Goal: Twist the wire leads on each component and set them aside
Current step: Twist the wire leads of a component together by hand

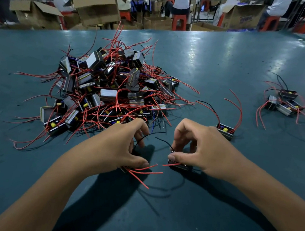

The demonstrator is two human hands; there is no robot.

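Red and black wires spill everywhere from the big heap point(106, 92) of small boxy parts on the teal desk point(224, 62), kept within easy reach on the left. Each of the hands has its own part pinned low against the desk: the left hand point(120, 145) curls over one whose red leads point(144, 172) fan out beneath the thumb, the right hand point(194, 147) pinches another part point(178, 165) at its edge, probably to free the leads for twisting. One lone part point(225, 132) sits just right; a small cluster point(284, 103), likely finished, lies well apart.
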